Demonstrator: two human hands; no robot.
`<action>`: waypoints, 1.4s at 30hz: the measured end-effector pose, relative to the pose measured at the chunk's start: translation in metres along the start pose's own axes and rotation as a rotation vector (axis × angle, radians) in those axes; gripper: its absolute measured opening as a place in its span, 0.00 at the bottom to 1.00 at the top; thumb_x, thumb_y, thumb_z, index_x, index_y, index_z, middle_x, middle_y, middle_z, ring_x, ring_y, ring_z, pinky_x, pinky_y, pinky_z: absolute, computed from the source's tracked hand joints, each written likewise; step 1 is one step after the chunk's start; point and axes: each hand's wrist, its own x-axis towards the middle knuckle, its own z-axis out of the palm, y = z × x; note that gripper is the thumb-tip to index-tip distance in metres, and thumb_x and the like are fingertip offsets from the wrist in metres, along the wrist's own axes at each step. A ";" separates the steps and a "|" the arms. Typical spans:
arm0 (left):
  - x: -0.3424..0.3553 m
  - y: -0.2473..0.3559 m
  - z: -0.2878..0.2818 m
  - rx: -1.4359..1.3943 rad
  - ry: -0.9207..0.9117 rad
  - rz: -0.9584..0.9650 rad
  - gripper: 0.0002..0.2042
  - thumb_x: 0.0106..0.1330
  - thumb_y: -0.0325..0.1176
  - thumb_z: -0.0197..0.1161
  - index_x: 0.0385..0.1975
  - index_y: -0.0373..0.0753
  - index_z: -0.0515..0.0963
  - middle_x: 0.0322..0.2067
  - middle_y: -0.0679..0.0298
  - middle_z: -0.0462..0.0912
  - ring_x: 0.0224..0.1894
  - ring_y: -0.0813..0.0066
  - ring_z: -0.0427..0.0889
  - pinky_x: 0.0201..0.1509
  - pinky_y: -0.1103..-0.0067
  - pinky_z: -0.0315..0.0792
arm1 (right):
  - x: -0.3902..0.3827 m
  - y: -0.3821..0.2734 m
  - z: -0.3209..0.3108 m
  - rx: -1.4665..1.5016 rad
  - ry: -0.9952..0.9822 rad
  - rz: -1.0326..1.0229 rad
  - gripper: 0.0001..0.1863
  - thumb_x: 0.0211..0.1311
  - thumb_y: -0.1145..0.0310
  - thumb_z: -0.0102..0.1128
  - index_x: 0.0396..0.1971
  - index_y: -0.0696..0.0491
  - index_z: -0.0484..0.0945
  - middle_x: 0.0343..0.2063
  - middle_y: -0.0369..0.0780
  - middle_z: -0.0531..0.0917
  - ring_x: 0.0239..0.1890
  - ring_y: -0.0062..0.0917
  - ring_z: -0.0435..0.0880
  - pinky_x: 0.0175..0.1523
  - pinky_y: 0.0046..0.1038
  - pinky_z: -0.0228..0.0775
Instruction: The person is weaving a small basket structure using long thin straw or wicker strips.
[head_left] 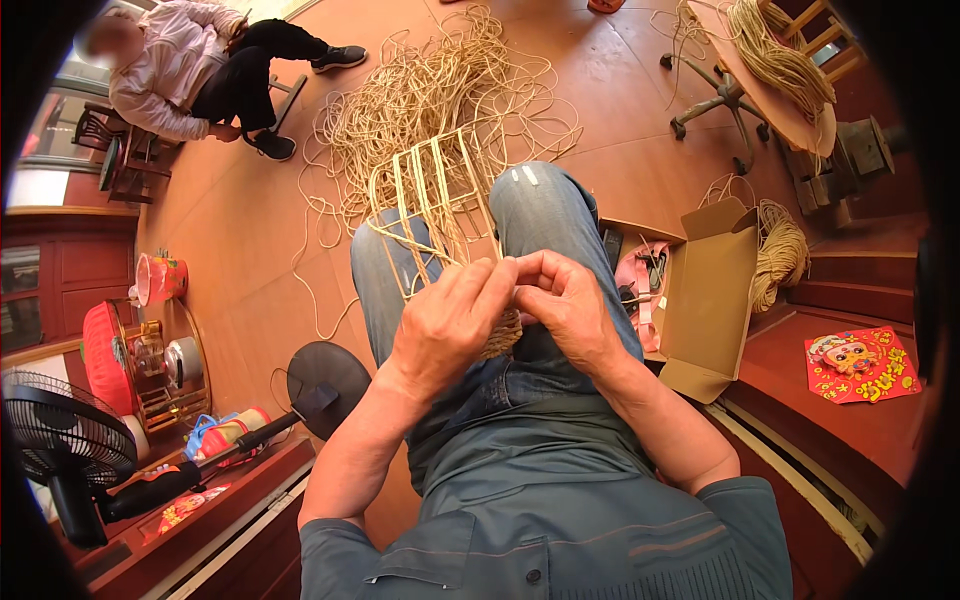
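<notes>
A slim open frame strung with tan cord lies along my lap, between and over my thighs. Its near end is closely woven from the same cord, and much of that part is covered by my hands. My left hand is closed over the near end of the frame, knuckles up. Beside it, my right hand is closed in a pinch, thumb and forefinger meeting the left fingertips. A bit of cord seems to be between them, though the fingers hide most of it.
A big loose heap of tan cord covers the floor ahead. To the right stand an open cardboard box, a cord coil and a wheeled stand. A black fan is at left. Another person sits far left.
</notes>
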 end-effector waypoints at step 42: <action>-0.017 -0.011 -0.006 -0.292 0.248 -0.297 0.18 0.67 0.19 0.73 0.56 0.39 0.83 0.38 0.57 0.86 0.40 0.56 0.86 0.46 0.66 0.81 | -0.017 -0.001 0.029 -1.406 0.092 -0.938 0.19 0.68 0.67 0.73 0.59 0.49 0.87 0.51 0.35 0.84 0.42 0.32 0.82 0.48 0.34 0.78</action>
